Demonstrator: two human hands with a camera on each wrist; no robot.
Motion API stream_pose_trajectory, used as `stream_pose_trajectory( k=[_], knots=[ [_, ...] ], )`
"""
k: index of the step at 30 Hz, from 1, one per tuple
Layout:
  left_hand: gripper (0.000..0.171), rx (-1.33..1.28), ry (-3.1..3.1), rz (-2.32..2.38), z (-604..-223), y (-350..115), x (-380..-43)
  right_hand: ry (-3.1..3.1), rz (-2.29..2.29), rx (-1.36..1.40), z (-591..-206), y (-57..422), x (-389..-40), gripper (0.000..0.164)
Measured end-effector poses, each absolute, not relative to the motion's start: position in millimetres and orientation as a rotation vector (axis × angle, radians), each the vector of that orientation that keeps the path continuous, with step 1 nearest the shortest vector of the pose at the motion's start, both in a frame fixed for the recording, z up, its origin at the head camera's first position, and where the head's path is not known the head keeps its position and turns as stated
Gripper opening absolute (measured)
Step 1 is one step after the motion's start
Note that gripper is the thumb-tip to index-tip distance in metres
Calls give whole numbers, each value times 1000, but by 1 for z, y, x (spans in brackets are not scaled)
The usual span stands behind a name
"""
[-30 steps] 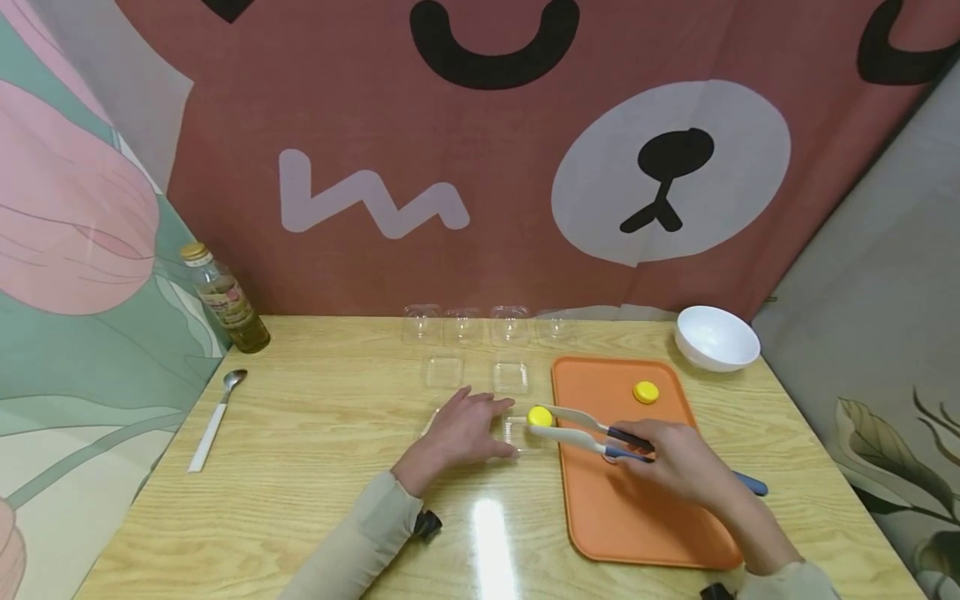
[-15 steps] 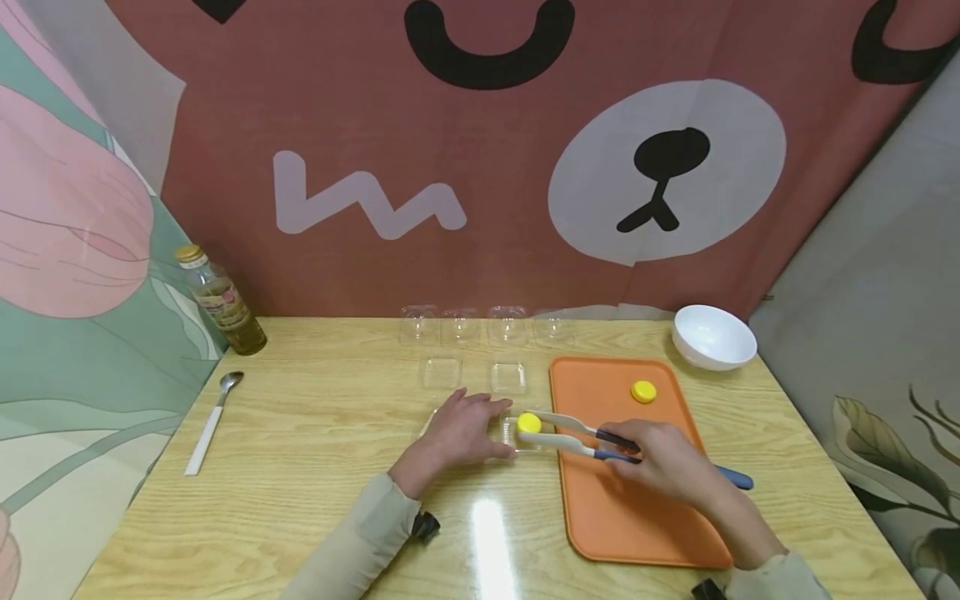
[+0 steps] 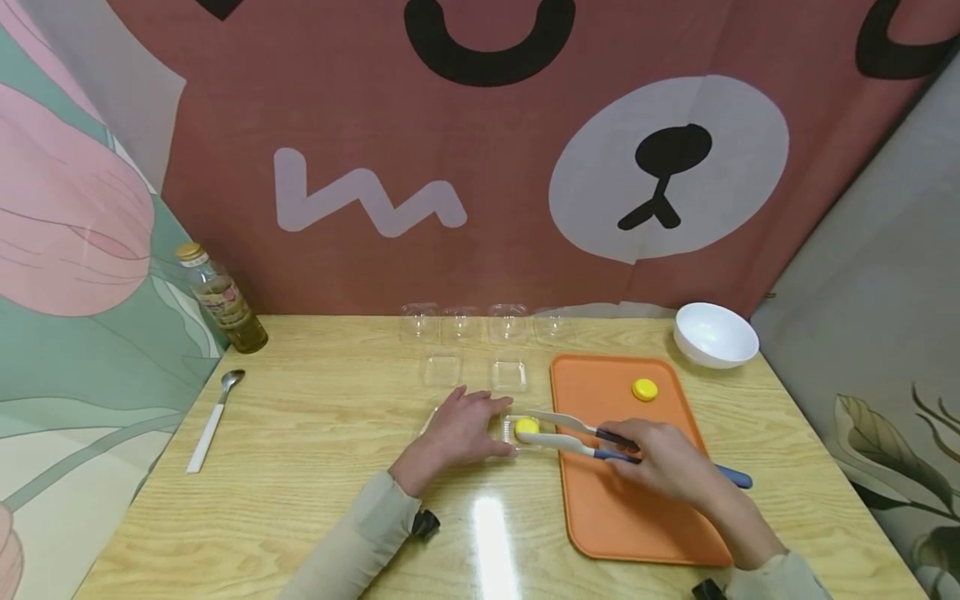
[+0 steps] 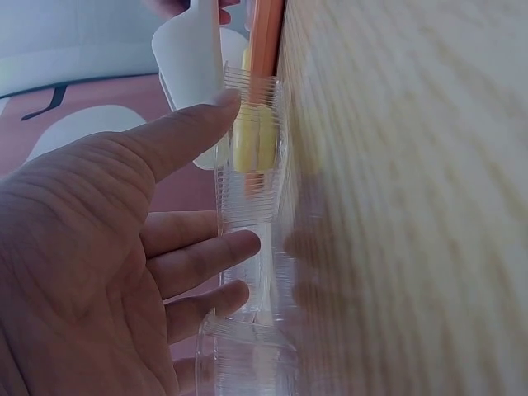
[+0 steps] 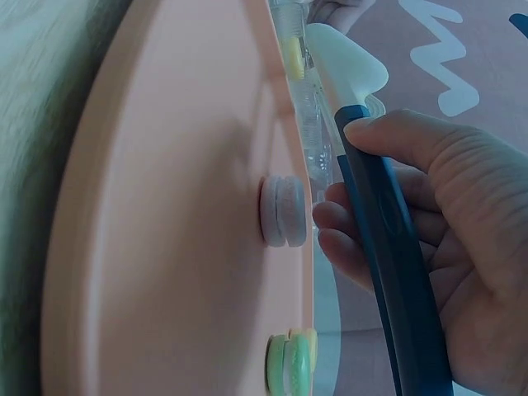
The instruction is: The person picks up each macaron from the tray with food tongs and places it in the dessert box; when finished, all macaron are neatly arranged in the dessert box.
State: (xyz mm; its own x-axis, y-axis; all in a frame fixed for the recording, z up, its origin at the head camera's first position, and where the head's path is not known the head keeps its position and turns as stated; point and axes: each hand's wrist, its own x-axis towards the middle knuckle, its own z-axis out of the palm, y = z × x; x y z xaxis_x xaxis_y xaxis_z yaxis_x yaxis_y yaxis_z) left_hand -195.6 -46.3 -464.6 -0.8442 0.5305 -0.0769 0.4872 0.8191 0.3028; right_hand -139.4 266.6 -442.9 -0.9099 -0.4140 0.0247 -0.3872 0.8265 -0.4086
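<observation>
Head view: a round yellow macaron (image 3: 527, 428) lay in a square clear-plastic container (image 4: 249, 202), between the tips of white-bladed, blue-handled tongs (image 3: 562, 442) — the right hand (image 3: 667, 458) gripped these; the left hand (image 3: 461, 429), loosely spread, held nothing beside the container — near a rectangular orange tray (image 3: 622, 517).

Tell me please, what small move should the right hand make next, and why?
Probably the right hand should loosen the tongs and draw them back: the yellow macaron appears inside the clear container, with the white tips close beside it.
</observation>
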Motion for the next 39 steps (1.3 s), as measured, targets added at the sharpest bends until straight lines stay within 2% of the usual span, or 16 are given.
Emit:
stream_pose_trajectory(
  k=[17, 30, 35, 39],
  knots=[
    [79, 811, 2848, 468, -462, -47, -194, 3009, -680, -560, -437, 277, -138, 37],
    [82, 833, 2834, 498, -458, -52, -196, 3113, -645, -446, -427, 312, -138, 41],
    [79, 768, 2878, 572, -448, -57, -209, 3189, -595, -386, -429, 337, -139, 41],
    [85, 749, 2940, 574, -442, -61, -232, 3210, -536, -309, -434, 356, -140, 43]
  ],
)
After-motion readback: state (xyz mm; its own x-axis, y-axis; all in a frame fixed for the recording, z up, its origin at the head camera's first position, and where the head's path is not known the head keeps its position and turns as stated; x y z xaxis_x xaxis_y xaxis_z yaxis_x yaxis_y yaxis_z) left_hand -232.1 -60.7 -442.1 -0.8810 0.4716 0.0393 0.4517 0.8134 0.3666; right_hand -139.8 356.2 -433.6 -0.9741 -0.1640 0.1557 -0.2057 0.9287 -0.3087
